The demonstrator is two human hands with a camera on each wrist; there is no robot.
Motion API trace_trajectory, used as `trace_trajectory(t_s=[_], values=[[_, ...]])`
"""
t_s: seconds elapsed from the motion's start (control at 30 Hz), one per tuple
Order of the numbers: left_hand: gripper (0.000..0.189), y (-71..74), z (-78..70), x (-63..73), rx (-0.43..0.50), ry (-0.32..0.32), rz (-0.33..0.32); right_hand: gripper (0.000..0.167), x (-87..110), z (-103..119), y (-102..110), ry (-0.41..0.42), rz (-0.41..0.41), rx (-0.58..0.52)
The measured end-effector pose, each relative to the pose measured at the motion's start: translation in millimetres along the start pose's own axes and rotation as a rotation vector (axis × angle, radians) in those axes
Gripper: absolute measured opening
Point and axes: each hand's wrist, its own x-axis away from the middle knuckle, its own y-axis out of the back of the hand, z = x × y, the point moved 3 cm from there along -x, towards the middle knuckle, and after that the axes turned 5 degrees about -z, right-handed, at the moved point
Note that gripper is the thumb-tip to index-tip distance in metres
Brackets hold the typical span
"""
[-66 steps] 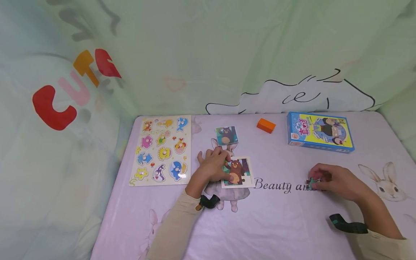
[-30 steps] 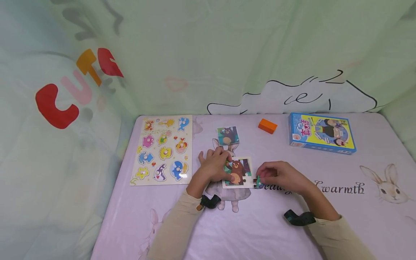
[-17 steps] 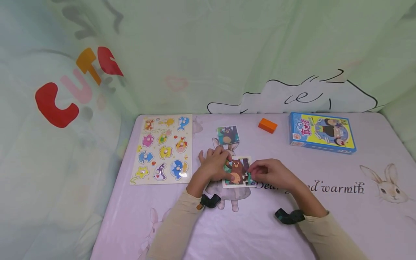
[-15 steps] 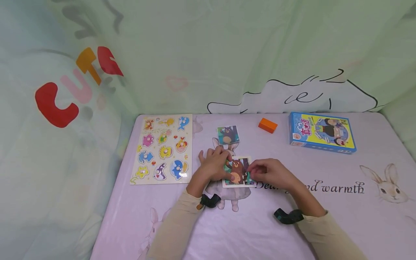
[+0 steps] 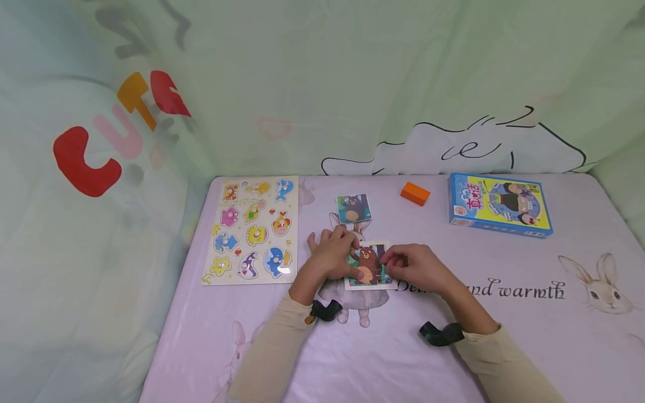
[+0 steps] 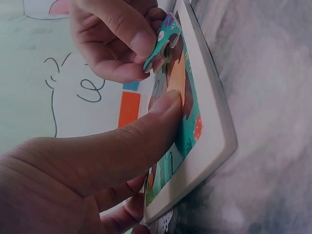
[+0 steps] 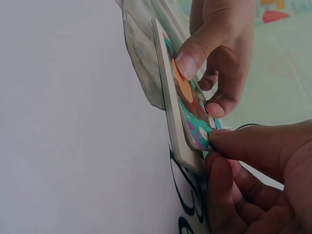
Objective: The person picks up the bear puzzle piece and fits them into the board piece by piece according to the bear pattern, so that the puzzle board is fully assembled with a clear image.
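A small framed jigsaw puzzle (image 5: 367, 266) with a brown bear lies on the table. My left hand (image 5: 332, 256) holds it at its left side. The left thumb (image 6: 156, 117) presses on the bear's belly, while the fingers bend at the far edge. My right hand (image 5: 420, 267) pinches a teal puzzle piece (image 7: 197, 131) with purple marks over the puzzle's lower right corner. In the right wrist view that piece sits tilted, its outer edge raised above the white frame (image 7: 168, 107). Fingertips hide part of the piece in the head view.
Behind the puzzle lies a bear picture card (image 5: 354, 209). An orange block (image 5: 415, 193) and a blue-yellow box (image 5: 500, 205) stand farther back to the right. On the left is a sea-animal peg board (image 5: 252, 230). A curtain (image 5: 302, 84) rises behind the table.
The right hand has carried the puzzle piece leftward from the table's right side to the puzzle's lower right corner, then slightly farther in. The left hand has stayed on the puzzle.
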Motion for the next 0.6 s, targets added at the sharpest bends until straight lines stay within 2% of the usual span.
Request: trace_trajectory(t_s=[0.6], values=[[0.05, 2.3, -1.1, 1.6, 0.003, 0.003, 0.014, 0.013, 0.4, 2.5, 2.0, -0.036, -0.046, 0.121]])
